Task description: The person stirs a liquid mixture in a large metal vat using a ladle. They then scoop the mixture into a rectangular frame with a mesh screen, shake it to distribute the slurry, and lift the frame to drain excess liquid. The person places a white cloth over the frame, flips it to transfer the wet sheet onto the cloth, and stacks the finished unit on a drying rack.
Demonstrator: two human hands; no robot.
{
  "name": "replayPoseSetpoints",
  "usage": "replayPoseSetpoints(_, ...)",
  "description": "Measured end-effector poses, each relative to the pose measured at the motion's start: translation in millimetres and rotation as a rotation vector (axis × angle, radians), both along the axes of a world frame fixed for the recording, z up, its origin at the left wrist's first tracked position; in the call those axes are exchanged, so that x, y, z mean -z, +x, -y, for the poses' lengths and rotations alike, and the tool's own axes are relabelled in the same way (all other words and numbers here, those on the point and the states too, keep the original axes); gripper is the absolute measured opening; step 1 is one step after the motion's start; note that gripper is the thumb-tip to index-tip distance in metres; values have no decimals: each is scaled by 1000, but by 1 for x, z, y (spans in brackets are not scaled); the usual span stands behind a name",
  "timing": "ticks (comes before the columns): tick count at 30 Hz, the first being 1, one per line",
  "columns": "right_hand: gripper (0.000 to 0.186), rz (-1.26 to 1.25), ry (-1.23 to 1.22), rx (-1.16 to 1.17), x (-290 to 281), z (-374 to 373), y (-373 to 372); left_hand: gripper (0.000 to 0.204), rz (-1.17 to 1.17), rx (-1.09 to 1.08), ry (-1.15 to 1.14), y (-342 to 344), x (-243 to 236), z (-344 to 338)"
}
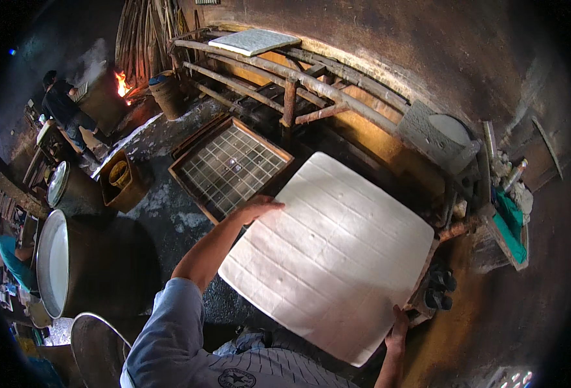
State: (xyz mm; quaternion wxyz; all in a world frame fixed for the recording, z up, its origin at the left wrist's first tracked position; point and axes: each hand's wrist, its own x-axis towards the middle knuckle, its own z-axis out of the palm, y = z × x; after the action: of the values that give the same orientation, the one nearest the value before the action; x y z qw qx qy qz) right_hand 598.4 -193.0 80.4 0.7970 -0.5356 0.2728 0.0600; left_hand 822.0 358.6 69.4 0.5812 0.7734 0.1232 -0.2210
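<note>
One wide fisheye view looks down and forward from the wearer's head, with the shirt (266, 372) and both hands (259, 208) near the lens and the fire (122, 84) far off, upper left.

White slab (331, 258) (faintly lined), brown gridded frame (263, 138)

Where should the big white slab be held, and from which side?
Likely best by two opposite edges, one hand coming from each side, as the left hand and right hand do here. The white slab is broad and flat, with rounded corners and no handle showing, so mid-edge grips should balance it.
</note>
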Motion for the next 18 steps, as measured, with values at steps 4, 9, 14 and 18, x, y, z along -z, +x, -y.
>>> replayPoseSetpoints(4, 61, -53, -143, -29, -33, -4, 47, 75, -178, 27, 10, 16, -37, 39)
replayPoseSetpoints(9, 69, -86, -445, -45, 11, 23, 79, 69, 35, 126, -56, 22, -52, 31)
replayPoseSetpoints(14, 66, -114, -579, -76, -14, -40, 111, 86, 8, 223, -37, 31, -22, 2)
replayPoseSetpoints(18, 64, -116, -700, -54, -47, -102, 134, 59, 100, 181, -45, 13, -68, -23)
